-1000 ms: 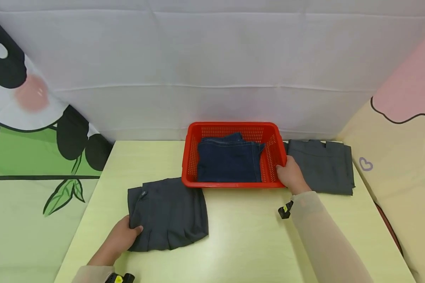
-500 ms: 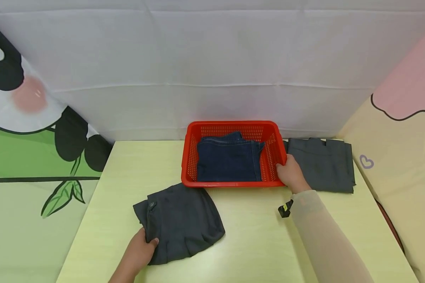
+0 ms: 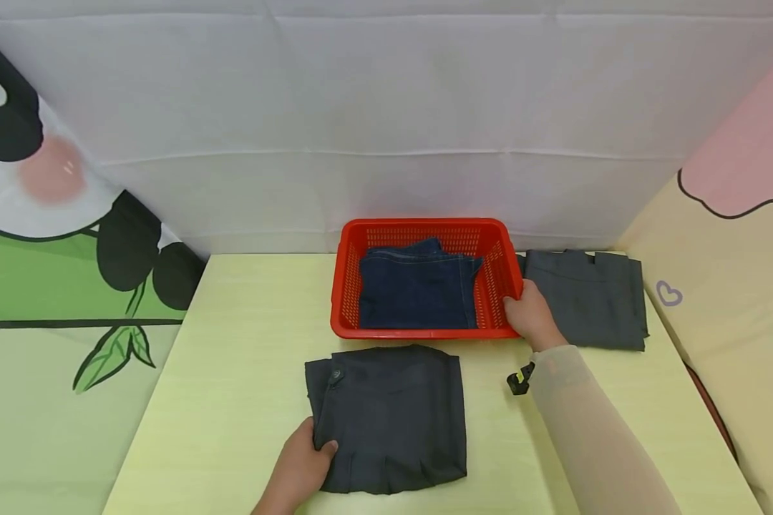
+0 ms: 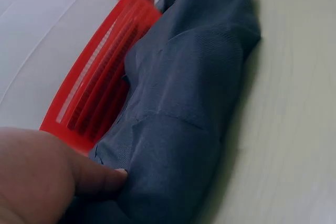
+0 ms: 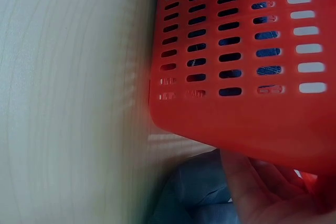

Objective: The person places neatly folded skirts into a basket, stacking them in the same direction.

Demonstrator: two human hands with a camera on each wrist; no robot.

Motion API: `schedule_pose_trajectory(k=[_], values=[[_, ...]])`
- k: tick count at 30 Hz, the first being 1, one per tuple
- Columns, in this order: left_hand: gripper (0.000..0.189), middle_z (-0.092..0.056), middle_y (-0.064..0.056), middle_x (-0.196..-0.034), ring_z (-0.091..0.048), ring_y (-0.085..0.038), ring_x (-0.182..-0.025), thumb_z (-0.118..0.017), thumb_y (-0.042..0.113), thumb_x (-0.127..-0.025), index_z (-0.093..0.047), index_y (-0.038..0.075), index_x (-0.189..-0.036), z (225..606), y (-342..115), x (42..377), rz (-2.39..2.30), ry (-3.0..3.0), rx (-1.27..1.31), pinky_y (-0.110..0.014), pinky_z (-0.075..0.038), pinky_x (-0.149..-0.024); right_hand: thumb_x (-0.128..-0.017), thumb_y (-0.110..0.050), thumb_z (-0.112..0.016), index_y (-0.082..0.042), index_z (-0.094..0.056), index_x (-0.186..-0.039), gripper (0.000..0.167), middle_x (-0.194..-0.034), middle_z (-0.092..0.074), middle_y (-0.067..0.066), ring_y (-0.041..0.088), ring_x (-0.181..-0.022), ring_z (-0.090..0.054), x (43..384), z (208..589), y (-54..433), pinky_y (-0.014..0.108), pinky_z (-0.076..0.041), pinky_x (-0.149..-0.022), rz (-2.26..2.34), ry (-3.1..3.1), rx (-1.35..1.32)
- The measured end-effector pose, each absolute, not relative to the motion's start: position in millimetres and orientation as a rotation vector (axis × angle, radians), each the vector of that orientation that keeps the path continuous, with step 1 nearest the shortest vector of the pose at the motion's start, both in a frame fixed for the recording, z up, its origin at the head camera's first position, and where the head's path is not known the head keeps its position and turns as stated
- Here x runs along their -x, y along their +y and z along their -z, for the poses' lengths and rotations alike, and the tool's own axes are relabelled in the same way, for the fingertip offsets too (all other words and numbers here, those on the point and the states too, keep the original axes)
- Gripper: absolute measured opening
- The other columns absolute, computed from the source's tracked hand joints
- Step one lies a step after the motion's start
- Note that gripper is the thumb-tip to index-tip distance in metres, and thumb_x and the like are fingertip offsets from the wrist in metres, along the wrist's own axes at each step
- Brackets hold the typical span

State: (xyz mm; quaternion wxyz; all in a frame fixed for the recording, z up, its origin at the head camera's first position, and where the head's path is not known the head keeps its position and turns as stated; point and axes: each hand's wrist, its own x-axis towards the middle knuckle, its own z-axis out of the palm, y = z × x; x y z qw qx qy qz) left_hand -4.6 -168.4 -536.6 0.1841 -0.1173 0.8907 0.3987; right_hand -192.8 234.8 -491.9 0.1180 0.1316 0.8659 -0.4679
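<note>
A folded dark grey pleated skirt (image 3: 396, 415), with a button near its upper left corner, lies in front of the basket. Its left edge is pinched by my left hand (image 3: 301, 461), thumb on top and fingers beneath; the left wrist view shows the thumb pressing the grey cloth (image 4: 173, 114). My right hand (image 3: 533, 315) grips the right end of a red plastic basket (image 3: 425, 334) by its rim, and the right wrist view shows fingers (image 5: 268, 187) at the slotted wall's corner. Folded dark blue denim (image 3: 419, 293) rests inside the basket.
Behind my right hand, another folded dark grey garment (image 3: 586, 297) lies at the table's back right corner. The pale wood-look table (image 3: 251, 307) meets a white cloth backdrop (image 3: 386, 129) behind the basket, and printed cloths hang at both sides.
My left hand has carried the skirt rightward and nearer to me, from the basket's lower left to just in front of it. The skirt swung and straightened. Right hand and basket stay put.
</note>
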Motion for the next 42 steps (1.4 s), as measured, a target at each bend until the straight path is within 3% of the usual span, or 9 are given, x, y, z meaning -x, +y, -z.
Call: schedule_pose_trajectory(k=[17,28,35,42], values=[[0.042,-0.068,-0.015,-0.112,-0.067,-0.034,-0.102,-0.072,0.012,-0.093,-0.057,-0.009,-0.126,549.3,-117.9,11.9,-1.314,2.469,0.151,-0.051,-0.053,-0.087,-0.108,-0.015,-0.043,0.007,-0.025,-0.154,0.054,-0.141,-0.048,0.029,0.044,-0.119,-0.055,195.5,491.3,235.4,0.058,-0.046,-0.103,1.373,2.540,-0.372],[0.044,-0.068,-0.017,-0.115,-0.066,-0.034,-0.105,-0.073,0.015,-0.093,-0.057,-0.008,-0.126,547.1,-116.8,12.7,-1.334,2.467,0.147,-0.051,-0.053,-0.088,-0.107,-0.021,-0.047,0.006,-0.034,-0.151,0.053,-0.140,-0.050,0.026,0.042,-0.118,-0.057,190.7,487.5,236.1,0.052,-0.050,-0.099,1.540,2.428,-0.414],[0.044,-0.068,-0.017,-0.114,-0.066,-0.035,-0.105,-0.073,0.015,-0.092,-0.058,-0.009,-0.125,547.7,-115.9,8.7,-1.309,2.470,0.169,-0.053,-0.053,-0.088,-0.103,-0.055,-0.054,0.000,-0.041,-0.148,0.073,-0.140,-0.051,0.021,0.036,-0.118,-0.054,157.3,489.5,243.6,0.049,-0.047,-0.102,1.590,2.324,-0.467],[0.044,-0.068,-0.017,-0.114,-0.066,-0.036,-0.105,-0.073,0.014,-0.092,-0.058,-0.009,-0.126,548.6,-115.4,7.6,-1.307,2.474,0.167,-0.053,-0.053,-0.089,-0.102,-0.055,-0.057,0.006,-0.042,-0.145,0.076,-0.138,-0.053,0.024,0.038,-0.122,-0.055,103.5,504.9,239.7,0.050,-0.049,-0.104,1.615,2.321,-0.490]])
